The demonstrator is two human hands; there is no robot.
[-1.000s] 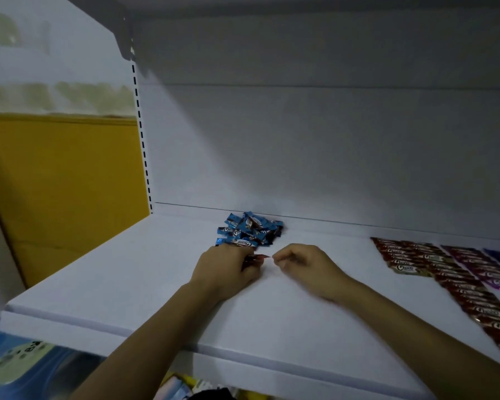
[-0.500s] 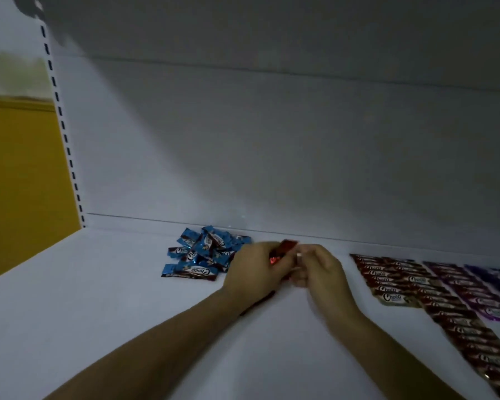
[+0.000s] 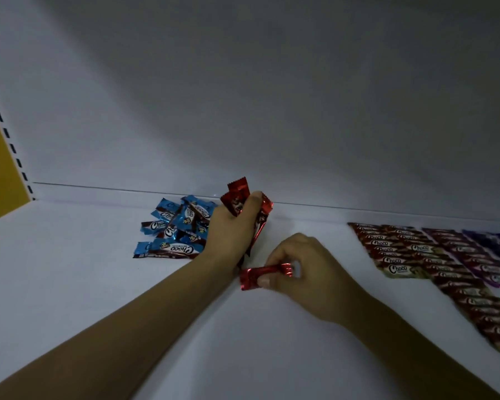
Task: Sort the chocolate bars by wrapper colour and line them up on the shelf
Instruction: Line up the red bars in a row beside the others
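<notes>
I see the loose pile of bars (image 3: 175,232) on the shelf (image 3: 84,284), close to the back wall (image 3: 272,125). Touching the pile's right side, the left hand (image 3: 231,229) holds a bundle of bars (image 3: 238,197). Further right and nearer me, the right hand (image 3: 300,264) pinches a single bar (image 3: 257,277). The laid-out rows (image 3: 433,261) lie well to the pile's right.

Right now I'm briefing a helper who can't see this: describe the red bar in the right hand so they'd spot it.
On the white shelf, find the loose blue pile near the back wall. Just right and nearer, the right hand pinches one red bar crosswise. Unlike the red bars bunched upright in the left hand, it is single and sideways.
</notes>
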